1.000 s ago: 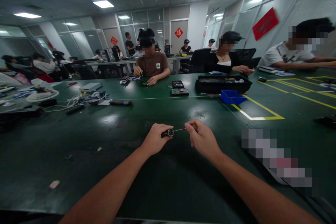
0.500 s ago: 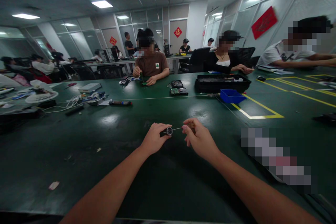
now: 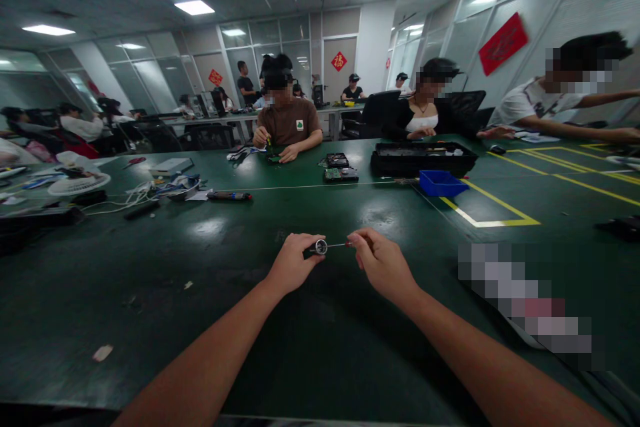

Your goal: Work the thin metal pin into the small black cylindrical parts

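My left hand [image 3: 293, 260] is closed round a short dark cylinder with a silvery round end [image 3: 321, 247], held just above the green table [image 3: 200, 293]. My right hand [image 3: 380, 263] pinches the far end of a thin metal rod [image 3: 337, 245] whose tip points into the cylinder's silvery end. The two hands are a few centimetres apart at the table's middle, and the rod bridges the gap between them.
Across the table a person in a brown shirt [image 3: 290, 123] works on small parts. A black tray [image 3: 423, 158], a blue bin [image 3: 441, 183] and circuit boards [image 3: 341, 174] lie beyond my hands. Cables and a white fan [image 3: 80, 180] sit far left. Yellow tape lines [image 3: 490, 221] mark the right side.
Both hands have drifted slightly up and away from me, keeping hold of the cylinder and rod. The person at far right has stretched an arm out.
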Demonstrator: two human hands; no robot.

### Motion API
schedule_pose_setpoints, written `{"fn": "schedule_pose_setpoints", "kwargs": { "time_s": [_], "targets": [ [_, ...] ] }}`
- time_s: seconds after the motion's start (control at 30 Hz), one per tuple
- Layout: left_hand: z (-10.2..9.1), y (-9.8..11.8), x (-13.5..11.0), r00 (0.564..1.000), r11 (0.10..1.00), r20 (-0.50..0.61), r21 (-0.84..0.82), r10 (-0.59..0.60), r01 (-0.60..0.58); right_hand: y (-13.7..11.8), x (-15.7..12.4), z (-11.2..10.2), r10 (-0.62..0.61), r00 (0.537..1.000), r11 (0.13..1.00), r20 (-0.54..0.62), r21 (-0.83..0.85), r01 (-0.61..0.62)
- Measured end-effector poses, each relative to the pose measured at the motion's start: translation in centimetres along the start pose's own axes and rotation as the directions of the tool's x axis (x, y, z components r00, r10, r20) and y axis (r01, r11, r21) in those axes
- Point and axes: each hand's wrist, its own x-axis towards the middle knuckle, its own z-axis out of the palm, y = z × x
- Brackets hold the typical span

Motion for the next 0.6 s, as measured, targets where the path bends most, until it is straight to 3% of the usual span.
{"fn": "schedule_pose_setpoints", "kwargs": {
  "time_s": [0.17, 0.37, 0.6],
  "targets": [
    [-0.01, -0.25, 0.0, 1.0, 1.0, -0.019, -0.011, 0.004, -0.004, 0.04, -0.1, -0.02, -0.066, 0.998, 0.997, 0.003, 0.027, 0.066],
    [0.06, -0.2, 0.0, 1.0, 1.0, -0.003, 0.004, 0.013, -0.013, -0.04, 0.08, -0.2, -0.02, 1.0, 0.999, 0.011, -0.043, 0.021],
    [0.08, -0.31, 0.0, 1.0, 1.0, -0.001, 0.013, 0.023, -0.023, -0.35, 0.01, -0.19, -0.06, 0.998, 0.998, 0.027, -0.013, 0.06]
  ]
}}
